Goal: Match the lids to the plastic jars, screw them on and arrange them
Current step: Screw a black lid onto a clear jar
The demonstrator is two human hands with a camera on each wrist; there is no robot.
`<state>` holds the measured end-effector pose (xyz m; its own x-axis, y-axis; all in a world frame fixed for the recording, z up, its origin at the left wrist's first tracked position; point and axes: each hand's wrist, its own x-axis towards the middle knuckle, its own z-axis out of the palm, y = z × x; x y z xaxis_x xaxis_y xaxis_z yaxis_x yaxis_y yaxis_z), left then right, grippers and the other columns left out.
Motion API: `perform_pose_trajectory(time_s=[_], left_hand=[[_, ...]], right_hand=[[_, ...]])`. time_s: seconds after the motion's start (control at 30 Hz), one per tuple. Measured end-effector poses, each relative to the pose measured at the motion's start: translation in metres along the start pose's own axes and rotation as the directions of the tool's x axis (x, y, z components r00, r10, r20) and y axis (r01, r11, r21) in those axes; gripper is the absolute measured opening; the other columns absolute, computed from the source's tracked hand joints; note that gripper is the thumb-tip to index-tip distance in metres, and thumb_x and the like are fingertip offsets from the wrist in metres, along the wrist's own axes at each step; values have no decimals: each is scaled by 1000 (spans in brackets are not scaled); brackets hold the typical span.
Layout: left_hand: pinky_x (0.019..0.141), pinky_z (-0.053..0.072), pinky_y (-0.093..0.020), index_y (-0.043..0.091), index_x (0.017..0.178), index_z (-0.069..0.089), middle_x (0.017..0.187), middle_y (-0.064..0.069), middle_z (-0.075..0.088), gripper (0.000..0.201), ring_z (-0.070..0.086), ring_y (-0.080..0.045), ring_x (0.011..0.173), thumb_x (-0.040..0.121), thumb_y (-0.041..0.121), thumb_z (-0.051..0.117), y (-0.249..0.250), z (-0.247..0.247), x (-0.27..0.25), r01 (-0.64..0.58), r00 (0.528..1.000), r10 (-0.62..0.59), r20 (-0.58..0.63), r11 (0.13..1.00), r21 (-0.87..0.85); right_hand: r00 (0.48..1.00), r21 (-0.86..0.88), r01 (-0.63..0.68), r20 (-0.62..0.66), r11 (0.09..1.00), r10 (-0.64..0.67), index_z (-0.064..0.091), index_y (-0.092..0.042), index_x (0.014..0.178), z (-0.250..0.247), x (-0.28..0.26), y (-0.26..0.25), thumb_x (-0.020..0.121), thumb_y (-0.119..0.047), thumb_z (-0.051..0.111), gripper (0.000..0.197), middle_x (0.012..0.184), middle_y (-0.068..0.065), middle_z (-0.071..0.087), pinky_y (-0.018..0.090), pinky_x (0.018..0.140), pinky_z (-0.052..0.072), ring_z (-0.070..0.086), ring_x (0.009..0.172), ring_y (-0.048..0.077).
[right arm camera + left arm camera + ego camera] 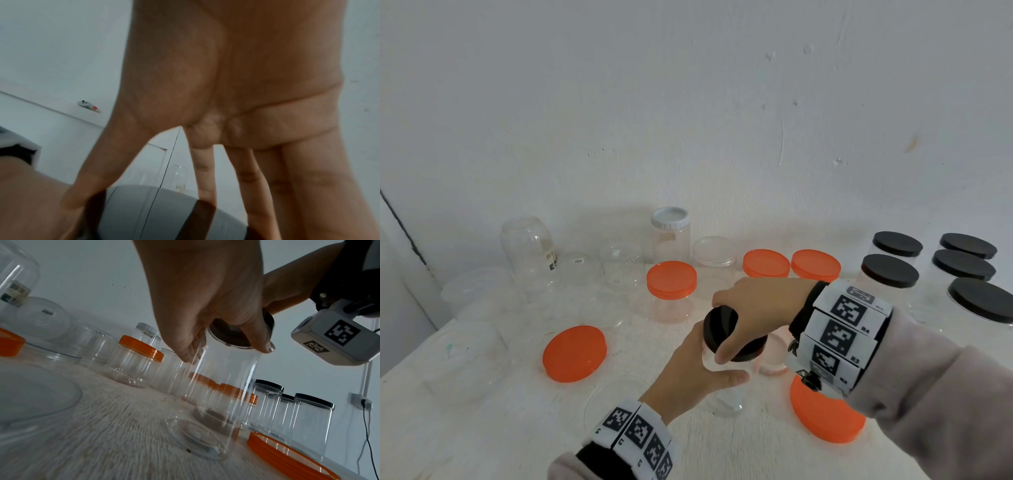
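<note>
A tall clear jar [726, 401] stands in the middle of the table, its base [197, 443] down at the tabletop. My left hand [722, 363] wraps around its upper wall, thumb towards me. A black lid [714, 325] sits on the jar's mouth, and my right hand [726, 330] grips it from above with thumb and fingers spread round the rim. The left wrist view shows the lid [236, 337] from below through the clear wall. In the right wrist view my fingers [205, 186] reach down onto the lid [164, 211].
Loose orange lids [574, 353] [825, 418] lie left and right of the jar. Orange-lidded jars [671, 284] [766, 263] stand behind. Several black-lidded jars [890, 270] fill the right. Open clear jars [527, 246] and a white-lidded jar [670, 222] line the back left wall.
</note>
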<state>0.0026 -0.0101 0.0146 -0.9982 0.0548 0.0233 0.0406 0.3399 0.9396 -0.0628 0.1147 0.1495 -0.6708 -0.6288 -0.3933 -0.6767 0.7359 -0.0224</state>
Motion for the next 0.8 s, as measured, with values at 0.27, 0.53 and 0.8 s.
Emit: perform_pose_trajectory(time_s=[0.27,0.53,0.8], left_hand=[[106,40,-27,47,125,37,125,24,54,81,48,6,119,59,48,83,1,2,-2,-17,1000,17,-18,1000,-10],[92,40,-15,57,116,38,116,37,54,73,48,16,110,60,47,84,1,4,-6,-30,998,29,-49,999,-23],[90,46,-20,46,129,39,121,28,57,79,52,9,113,64,41,82,4,4,-8,-46,998,44,-39,998,-50]], right_hand=[[994,-1,105,43,995,-104,33,-37,145,-4,-3,6,71,-45,79,88,112,-12,35,28,83,38,37,105,10],[991,71,104,-91,992,-97,51,-32,125,11,-5,13,68,-59,74,67,100,-11,46,26,69,43,52,95,13],[946,116,31,-324,993,9,41,-30,135,50,-8,8,77,-71,51,72,110,-3,41,36,87,43,37,101,18]])
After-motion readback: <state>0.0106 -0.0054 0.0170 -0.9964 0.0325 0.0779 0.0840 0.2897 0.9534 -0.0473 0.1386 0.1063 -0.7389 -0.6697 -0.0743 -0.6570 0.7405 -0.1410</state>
